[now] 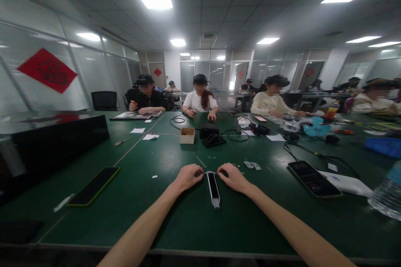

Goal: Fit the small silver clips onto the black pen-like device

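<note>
In front of me on the green table (188, 225) lies a slim, long device (214, 187) with a white rim and a dark face, its narrower grey end towards me. At the left of its far end is my left hand (188, 177), fingers curled in and thumb close to the index finger. My right hand (233, 177) mirrors it on the other side, also closed in a pinch. A thin pale strip seems to cross the device's far end between the fingertips; what the fingers hold is too small to make out. Small metal plates (252, 165) lie beyond my right hand.
A green-edged phone (94, 186) lies left; another phone (314, 178), a white object (347, 182) and a clear bottle (388, 192) stand right. Ahead are a small box (187, 136), a black stand (214, 140) and cables. Several people sit across the table.
</note>
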`<state>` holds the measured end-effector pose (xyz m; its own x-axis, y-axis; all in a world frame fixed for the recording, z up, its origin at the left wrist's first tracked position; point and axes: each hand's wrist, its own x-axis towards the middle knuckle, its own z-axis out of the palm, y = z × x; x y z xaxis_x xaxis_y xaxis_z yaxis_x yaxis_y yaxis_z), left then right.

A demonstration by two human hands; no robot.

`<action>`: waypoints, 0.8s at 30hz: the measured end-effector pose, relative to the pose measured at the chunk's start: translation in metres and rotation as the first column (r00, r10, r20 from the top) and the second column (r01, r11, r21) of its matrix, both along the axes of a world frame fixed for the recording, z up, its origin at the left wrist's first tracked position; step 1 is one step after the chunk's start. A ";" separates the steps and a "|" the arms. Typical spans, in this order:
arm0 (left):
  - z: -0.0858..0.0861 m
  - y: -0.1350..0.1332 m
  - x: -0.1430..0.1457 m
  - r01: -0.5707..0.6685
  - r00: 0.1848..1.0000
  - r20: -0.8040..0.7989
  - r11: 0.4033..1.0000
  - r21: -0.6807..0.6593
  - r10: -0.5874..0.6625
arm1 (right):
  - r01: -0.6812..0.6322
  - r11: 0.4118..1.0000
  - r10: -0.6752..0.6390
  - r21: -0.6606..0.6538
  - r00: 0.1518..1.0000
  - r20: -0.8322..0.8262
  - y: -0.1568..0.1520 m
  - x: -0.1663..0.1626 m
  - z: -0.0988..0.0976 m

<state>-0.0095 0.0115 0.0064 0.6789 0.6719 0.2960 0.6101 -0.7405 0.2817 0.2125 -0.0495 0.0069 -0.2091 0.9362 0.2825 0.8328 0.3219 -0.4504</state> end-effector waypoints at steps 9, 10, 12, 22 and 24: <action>-0.014 0.008 0.000 0.052 0.998 0.043 0.999 -0.013 -0.051 | -0.004 1.000 0.004 0.008 0.999 -0.039 0.003 0.002 -0.007; -0.015 0.008 0.000 0.052 0.998 0.047 0.999 -0.014 -0.052 | -0.006 1.000 0.006 0.009 0.999 -0.048 0.004 0.002 -0.008; -0.017 0.010 0.000 0.055 0.997 0.053 0.998 -0.018 -0.054 | -0.013 1.000 0.014 0.012 0.998 -0.062 0.006 0.004 -0.012; -0.019 0.011 0.000 0.076 0.992 0.108 0.992 -0.099 -0.065 | -0.034 0.999 0.035 0.016 0.995 -0.088 0.010 0.006 -0.017; -0.019 0.011 0.001 0.090 0.991 0.113 0.989 -0.114 -0.077 | -0.037 0.999 0.037 0.011 0.995 -0.092 0.010 0.006 -0.018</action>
<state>-0.0087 0.0224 -0.0128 0.7027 0.6488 0.2921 0.5088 -0.7452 0.4311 0.2185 -0.0395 -0.0111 -0.2161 0.9255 0.3111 0.7752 0.3563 -0.5216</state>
